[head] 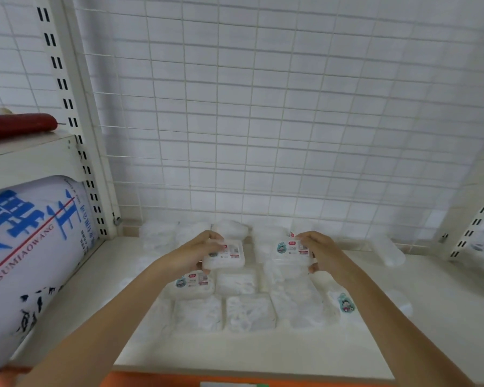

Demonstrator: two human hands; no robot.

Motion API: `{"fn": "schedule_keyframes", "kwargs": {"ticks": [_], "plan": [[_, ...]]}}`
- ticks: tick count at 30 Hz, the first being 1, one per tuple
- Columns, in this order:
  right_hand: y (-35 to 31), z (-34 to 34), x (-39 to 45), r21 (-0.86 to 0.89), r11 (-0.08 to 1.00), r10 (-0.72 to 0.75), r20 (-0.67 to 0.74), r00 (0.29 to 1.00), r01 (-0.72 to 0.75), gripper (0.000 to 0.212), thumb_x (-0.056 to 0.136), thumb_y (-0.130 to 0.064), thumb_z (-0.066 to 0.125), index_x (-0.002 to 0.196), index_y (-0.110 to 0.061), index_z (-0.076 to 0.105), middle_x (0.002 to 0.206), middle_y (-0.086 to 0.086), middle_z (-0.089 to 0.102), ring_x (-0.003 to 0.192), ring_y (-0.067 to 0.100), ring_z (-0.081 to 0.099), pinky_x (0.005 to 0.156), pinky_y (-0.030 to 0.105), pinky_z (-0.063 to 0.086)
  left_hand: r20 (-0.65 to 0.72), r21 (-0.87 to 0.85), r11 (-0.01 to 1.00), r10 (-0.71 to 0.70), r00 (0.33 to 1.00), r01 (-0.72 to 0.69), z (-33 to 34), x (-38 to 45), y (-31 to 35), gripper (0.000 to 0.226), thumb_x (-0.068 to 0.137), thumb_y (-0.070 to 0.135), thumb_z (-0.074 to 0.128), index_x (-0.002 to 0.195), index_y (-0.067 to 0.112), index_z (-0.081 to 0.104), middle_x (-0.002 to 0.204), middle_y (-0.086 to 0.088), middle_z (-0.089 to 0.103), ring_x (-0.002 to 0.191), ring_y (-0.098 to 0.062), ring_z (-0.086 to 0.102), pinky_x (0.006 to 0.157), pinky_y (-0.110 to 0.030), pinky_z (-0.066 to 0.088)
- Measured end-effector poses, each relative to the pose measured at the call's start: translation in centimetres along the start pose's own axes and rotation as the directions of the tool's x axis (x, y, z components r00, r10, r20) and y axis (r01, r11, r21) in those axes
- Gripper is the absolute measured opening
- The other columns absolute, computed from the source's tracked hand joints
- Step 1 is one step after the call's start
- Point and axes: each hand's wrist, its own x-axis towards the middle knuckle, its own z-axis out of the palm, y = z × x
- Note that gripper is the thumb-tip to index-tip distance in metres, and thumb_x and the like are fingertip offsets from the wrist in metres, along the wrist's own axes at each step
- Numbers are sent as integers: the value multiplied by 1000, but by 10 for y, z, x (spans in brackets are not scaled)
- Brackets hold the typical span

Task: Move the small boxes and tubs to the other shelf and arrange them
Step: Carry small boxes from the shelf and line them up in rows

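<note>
Several small clear plastic boxes with white contents lie in rows on the cream shelf (263, 350). My left hand (192, 254) grips one labelled box (229, 258) from its left side, held just above the others. My right hand (319, 254) grips a second labelled box (287, 251) from its right side. Another labelled box (192, 284) lies below my left hand. Unlabelled boxes (250, 312) fill the front row, and one box with a cartoon sticker (344, 303) sits at the right end. More white tubs (232, 229) stand blurred along the back.
A white wire grid (263, 121) backs the shelf. A slotted upright (78, 141) stands at the left, with a large white sack printed in blue (31, 236) beside it. A red object (17, 125) lies on the upper left shelf. An orange strip (179, 381) edges the shelf front.
</note>
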Motion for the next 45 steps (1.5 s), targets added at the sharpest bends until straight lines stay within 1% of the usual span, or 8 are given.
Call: {"fn": "schedule_keyframes", "kwargs": {"ticks": [3, 6, 9, 15, 21, 27, 40, 45], "plan": [[3, -5, -9, -128, 992, 28, 94, 995, -16, 45, 82, -12, 67, 122, -17, 47, 110, 7, 54, 74, 18, 50, 53, 24, 45, 56, 354, 935, 11, 998, -30, 4, -6, -9, 51, 79, 9, 67, 119, 21, 37, 113, -6, 44, 71, -16, 53, 54, -21, 47], [6, -4, -15, -299, 953, -11, 129, 992, 49, 71, 72, -7, 75, 130, -23, 38, 121, 8, 45, 87, 19, 53, 62, 21, 47, -28, 458, 880, 155, 988, -125, 6, 1, -20, 61, 74, 1, 70, 120, 20, 34, 113, -3, 31, 95, -18, 51, 55, -15, 48], [11, -2, -16, -384, 918, -75, 77, 994, 99, 75, 68, -9, 78, 131, -22, 40, 125, 6, 47, 105, 21, 53, 84, 31, 49, -29, 594, 782, 255, 967, -188, 0, 5, -31, 67, 72, 16, 76, 127, 14, 37, 115, 0, 36, 105, -13, 43, 75, -13, 41], [12, -2, -36, -604, 777, -213, 11, 977, 176, 76, 68, -24, 79, 133, -15, 41, 117, -4, 34, 118, 16, 38, 99, 27, 36, -17, 704, 659, 385, 923, -262, -2, 5, -40, 70, 73, 27, 75, 131, 11, 39, 117, 1, 37, 117, -17, 36, 97, -21, 32], [14, -30, -86, -744, 610, -415, -5, 910, 274, 68, 74, -21, 72, 133, -16, 38, 119, -5, 32, 115, 10, 29, 97, 23, 35, -82, 632, 642, 613, 786, -434, 24, -10, -18, 71, 71, 20, 78, 131, 13, 41, 118, 7, 36, 112, -12, 42, 94, -18, 33], [36, -96, -163, -750, 617, -523, -166, 836, 238, 65, 73, -13, 72, 131, -17, 43, 120, -6, 36, 107, 5, 29, 90, 19, 33, -1, 568, 565, 728, 686, -598, 84, -30, 8, 69, 68, 12, 80, 127, 13, 45, 119, 4, 41, 107, -10, 48, 96, -19, 38], [169, -259, -378, -609, 789, -363, -567, 740, -79, 70, 66, -10, 79, 129, -20, 49, 119, -7, 41, 110, 16, 43, 91, 36, 46, 245, 380, 569, 698, 672, -729, 349, -73, 14, 73, 62, 43, 69, 123, 8, 49, 117, 0, 46, 107, -8, 45, 91, -13, 31], [223, -300, -454, -569, 804, -289, -627, 723, -173, 68, 66, -7, 79, 127, -16, 50, 118, -4, 42, 110, 14, 41, 78, -2, 35, 356, 358, 584, 636, 685, -729, 444, -88, 6, 81, 61, 54, 59, 123, 4, 49, 115, -2, 46, 108, -23, 53, 91, -34, 46]]}}
